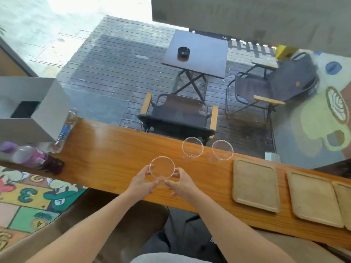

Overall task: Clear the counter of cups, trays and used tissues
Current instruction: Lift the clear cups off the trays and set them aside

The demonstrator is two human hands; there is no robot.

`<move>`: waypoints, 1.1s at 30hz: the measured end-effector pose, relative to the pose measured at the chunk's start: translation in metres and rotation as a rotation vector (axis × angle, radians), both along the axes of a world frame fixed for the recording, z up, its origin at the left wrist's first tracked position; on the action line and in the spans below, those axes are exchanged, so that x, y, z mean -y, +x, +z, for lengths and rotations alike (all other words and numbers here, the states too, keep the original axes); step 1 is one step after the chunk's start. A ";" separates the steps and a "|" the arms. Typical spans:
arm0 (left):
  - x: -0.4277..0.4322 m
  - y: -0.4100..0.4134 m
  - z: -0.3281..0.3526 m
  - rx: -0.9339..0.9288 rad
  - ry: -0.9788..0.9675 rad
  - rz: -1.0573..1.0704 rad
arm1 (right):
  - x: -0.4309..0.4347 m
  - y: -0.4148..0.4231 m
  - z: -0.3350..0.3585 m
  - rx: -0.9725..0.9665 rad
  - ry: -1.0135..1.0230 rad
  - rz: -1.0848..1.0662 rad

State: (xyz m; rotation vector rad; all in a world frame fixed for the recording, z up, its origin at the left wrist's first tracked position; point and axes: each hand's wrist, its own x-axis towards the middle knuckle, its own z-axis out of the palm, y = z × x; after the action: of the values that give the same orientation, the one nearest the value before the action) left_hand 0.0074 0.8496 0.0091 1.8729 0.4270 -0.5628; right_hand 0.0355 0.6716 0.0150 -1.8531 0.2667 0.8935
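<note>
A clear plastic cup [162, 168] stands upright on the wooden counter [106, 154], near its front edge. My left hand [141, 182] and my right hand [180, 182] clasp this cup from either side. Two more clear cups [192, 147] [222, 149] stand side by side at the counter's far edge. Three wooden trays lie flat to the right: one [255, 185], a second [313, 198], and a third [344, 204] cut off by the frame edge. No tissue shows on the counter.
At the counter's left end lie a clear water bottle [65, 130], a bottle with a purple label [26, 155] and a dark tuft [54, 165]. A white box [272, 157] sits beyond the far edge. Through the window stand folding chairs and a small table.
</note>
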 end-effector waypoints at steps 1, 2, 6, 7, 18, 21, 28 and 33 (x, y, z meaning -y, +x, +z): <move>-0.008 0.007 -0.001 0.005 -0.002 -0.003 | -0.009 0.005 0.000 0.008 -0.004 -0.015; -0.014 0.015 -0.002 0.014 -0.003 -0.006 | -0.017 0.010 -0.001 0.012 -0.010 -0.034; -0.025 0.048 -0.008 0.069 -0.011 -0.006 | -0.037 0.034 -0.005 0.024 -0.007 -0.139; -0.026 0.056 -0.010 0.080 -0.011 -0.006 | -0.040 0.040 -0.006 0.026 -0.002 -0.164; -0.017 0.102 -0.041 0.043 -0.028 -0.016 | -0.052 0.070 -0.032 -0.010 -0.022 -0.329; -0.016 0.103 -0.044 0.023 -0.026 -0.034 | -0.051 0.071 -0.036 -0.016 -0.032 -0.318; -0.013 0.107 -0.044 0.020 0.000 -0.038 | -0.049 0.071 -0.038 -0.038 -0.069 -0.309; -0.013 0.102 -0.042 -0.012 0.032 0.008 | -0.044 0.068 -0.033 -0.102 -0.122 -0.272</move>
State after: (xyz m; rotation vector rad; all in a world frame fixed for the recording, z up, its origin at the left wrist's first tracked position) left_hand 0.1091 0.8629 -0.0328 1.8985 0.4537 -0.5646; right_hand 0.1031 0.7161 -0.0183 -1.8295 0.6333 0.7970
